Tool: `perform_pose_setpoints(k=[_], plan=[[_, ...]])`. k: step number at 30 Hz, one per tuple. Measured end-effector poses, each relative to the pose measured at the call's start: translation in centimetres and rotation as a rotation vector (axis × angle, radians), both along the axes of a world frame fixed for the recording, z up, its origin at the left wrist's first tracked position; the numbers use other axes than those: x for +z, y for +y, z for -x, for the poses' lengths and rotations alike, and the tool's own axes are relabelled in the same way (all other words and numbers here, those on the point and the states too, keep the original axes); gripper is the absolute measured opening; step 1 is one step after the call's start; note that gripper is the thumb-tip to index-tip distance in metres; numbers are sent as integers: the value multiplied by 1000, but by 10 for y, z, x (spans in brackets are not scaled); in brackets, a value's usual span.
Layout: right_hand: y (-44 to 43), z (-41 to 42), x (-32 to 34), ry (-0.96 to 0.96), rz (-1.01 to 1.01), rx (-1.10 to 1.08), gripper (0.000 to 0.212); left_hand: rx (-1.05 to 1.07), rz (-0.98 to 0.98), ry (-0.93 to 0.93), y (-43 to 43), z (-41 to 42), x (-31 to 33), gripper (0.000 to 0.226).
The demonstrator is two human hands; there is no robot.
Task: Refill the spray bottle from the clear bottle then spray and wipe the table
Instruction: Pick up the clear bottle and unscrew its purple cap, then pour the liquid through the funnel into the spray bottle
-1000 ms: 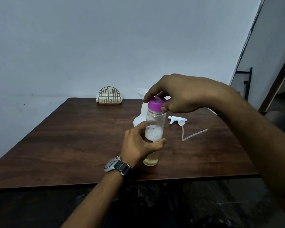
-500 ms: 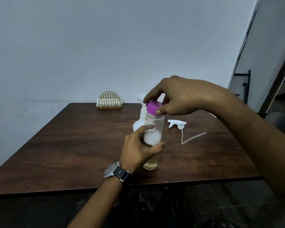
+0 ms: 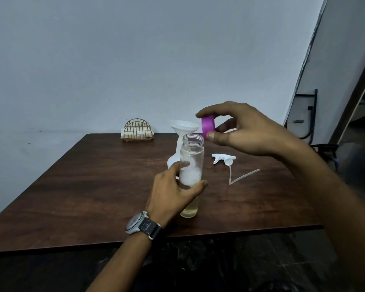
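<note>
The dark wooden table point(image 3: 93, 186) filled the middle of the frame. At its centre stood the clear bottle point(image 3: 191, 175), upright and uncapped, with pale yellowish liquid low in it and white foam midway. Behind it, partly hidden, was the white spray bottle point(image 3: 174, 161) with a white funnel point(image 3: 184, 127) seated in its neck; the trigger sprayer head point(image 3: 222, 158) with its dip tube lay just right of centre.

The clear bottle looked rigid, light, smooth and probably slippery when wet, so the middle of the body seemed the safest hold for pouring. The left hand point(image 3: 173, 192) was wrapped partway round that middle, thumb in front and fingers behind. The right hand point(image 3: 240, 131), above and to the right, pinched the purple cap point(image 3: 208, 127) between thumb and fingertips, clear of the bottle mouth.
</note>
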State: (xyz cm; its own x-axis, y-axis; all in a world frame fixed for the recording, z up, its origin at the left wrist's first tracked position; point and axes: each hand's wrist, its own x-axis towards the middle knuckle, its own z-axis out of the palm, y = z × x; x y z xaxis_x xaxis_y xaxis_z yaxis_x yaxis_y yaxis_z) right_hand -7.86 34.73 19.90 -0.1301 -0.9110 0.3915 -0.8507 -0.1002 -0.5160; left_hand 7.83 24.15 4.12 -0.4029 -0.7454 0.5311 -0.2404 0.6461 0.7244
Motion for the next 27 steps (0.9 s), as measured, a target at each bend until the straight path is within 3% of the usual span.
perform_pose_setpoints(k=[6,12,21,25,27], plan=[[2,17,-63,-505,250,-126,37,35,10,18,1,-4,3,65],[-1,29,-126,-479,190,-385,31,121,-7,3,-4,-20,6,70],[-12,12,-199,-269,-5,-469,35,156,-61,74,-15,-56,27,57],[-19,17,-215,-212,-37,-448,37,189,-57,109,-37,-66,42,85],[-19,18,-216,-199,-52,-426,45,225,-35,81,-46,-70,50,89]])
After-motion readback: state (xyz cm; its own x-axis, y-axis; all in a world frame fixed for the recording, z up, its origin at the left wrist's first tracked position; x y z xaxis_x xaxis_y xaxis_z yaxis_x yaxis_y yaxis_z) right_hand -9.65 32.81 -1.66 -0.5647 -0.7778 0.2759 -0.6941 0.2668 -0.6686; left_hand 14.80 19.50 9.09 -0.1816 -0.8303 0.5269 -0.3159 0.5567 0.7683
